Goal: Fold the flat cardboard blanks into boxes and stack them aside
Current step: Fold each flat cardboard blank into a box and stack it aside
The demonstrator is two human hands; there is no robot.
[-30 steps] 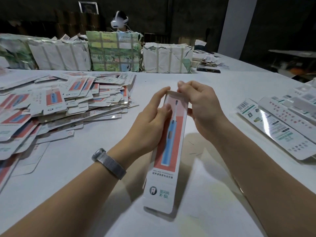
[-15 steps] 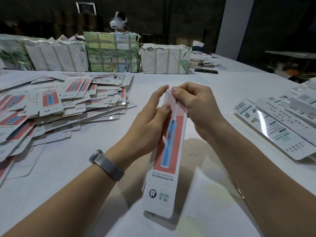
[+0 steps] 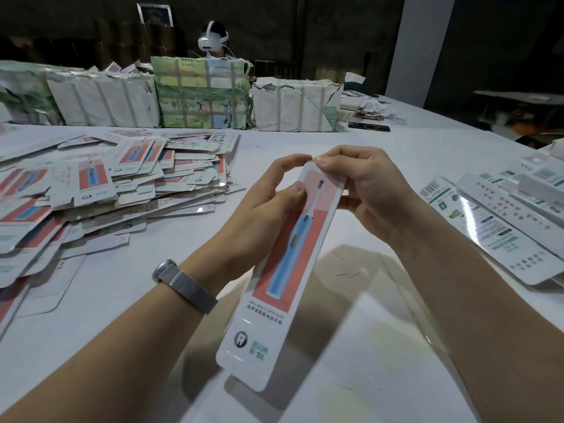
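A long narrow white box (image 3: 287, 270) printed with a blue toothbrush on a red panel is held tilted above the table, its near end low. My left hand (image 3: 265, 206) grips its upper left side, thumb on the front face and forefinger curled to the top end. My right hand (image 3: 363, 184) pinches the top end flap from the right. A big heap of flat blanks (image 3: 100, 190) with the same print lies on the left. Folded boxes (image 3: 500, 227) lie in a row at the right edge.
Taped paper-wrapped bundles (image 3: 198, 93) line the far side of the white table (image 3: 122, 300). A person wearing a white headset (image 3: 213, 38) sits behind them. A dark phone (image 3: 369, 127) and loose papers lie at the far right. A white pillar (image 3: 424, 47) stands behind.
The fingertips of both hands have come together at the box's top end; my left forefinger has curled over toward the right hand's pinch. The box has stayed in nearly the same place.
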